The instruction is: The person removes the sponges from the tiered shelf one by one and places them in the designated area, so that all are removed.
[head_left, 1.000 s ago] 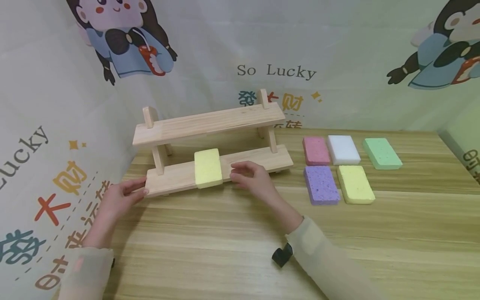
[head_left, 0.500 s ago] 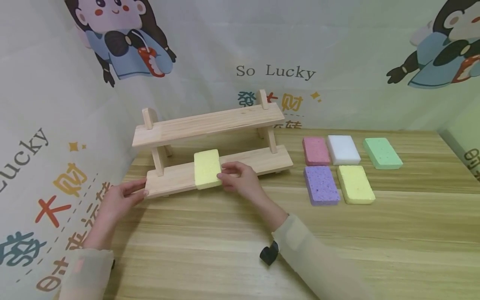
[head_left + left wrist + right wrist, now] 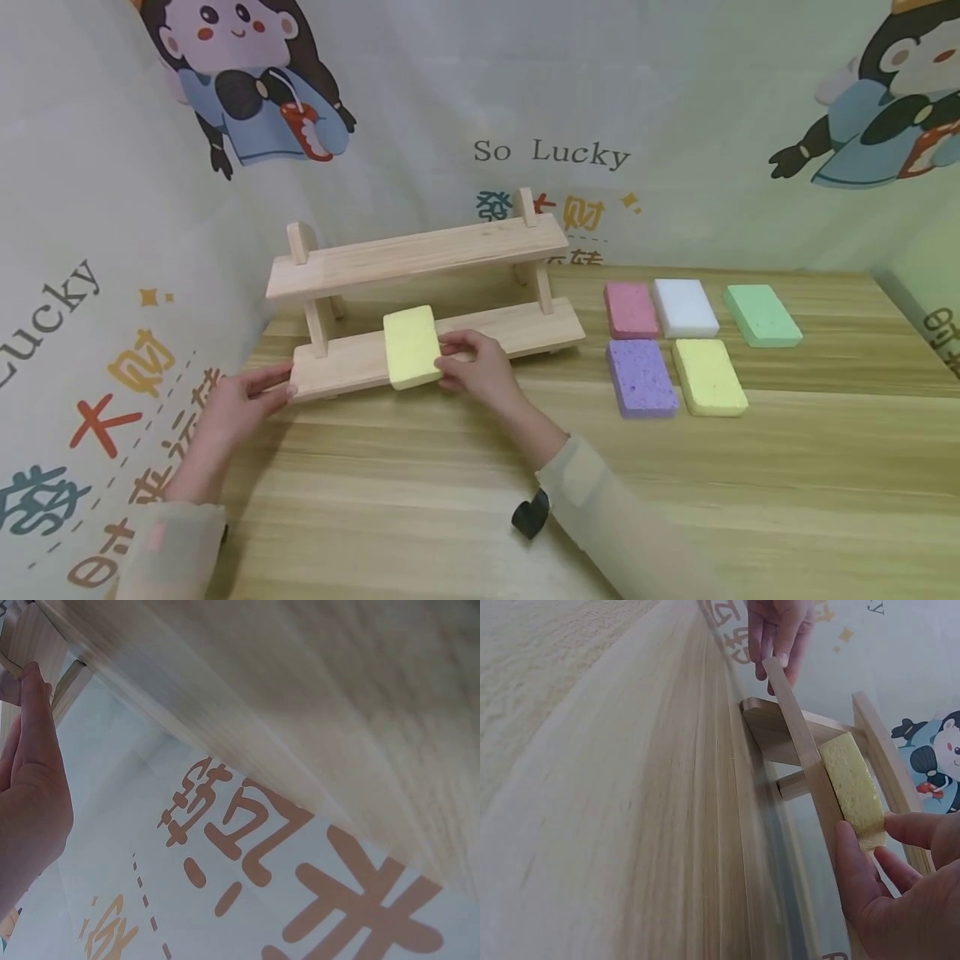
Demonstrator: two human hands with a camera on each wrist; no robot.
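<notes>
A two-tier wooden shelf [image 3: 495, 242] stands on the table at the left, slightly angled. Flat across its lower board [image 3: 345, 360] lies a yellow sponge [image 3: 411, 346], its front end reaching just over the board's front edge. My right hand [image 3: 480, 367] holds this sponge by its right side, thumb toward the front; the right wrist view shows thumb and fingers [image 3: 911, 825] around the sponge's near end. My left hand [image 3: 243, 404] grips the left end of the lower board between thumb and fingers. In the left wrist view the left hand [image 3: 34, 787] shows only at the left edge.
To the right of the shelf lie several more sponges: pink [image 3: 632, 310], white [image 3: 686, 307], green [image 3: 762, 316], purple [image 3: 641, 378] and a second yellow one [image 3: 709, 377]. A printed curtain [image 3: 405, 108] rises behind the table [image 3: 420, 483] and along its left side.
My right hand has moved left from beside the sponge to its right side and taken hold. The sponge has turned slightly and shifted a little left. My left hand stays on the shelf end.
</notes>
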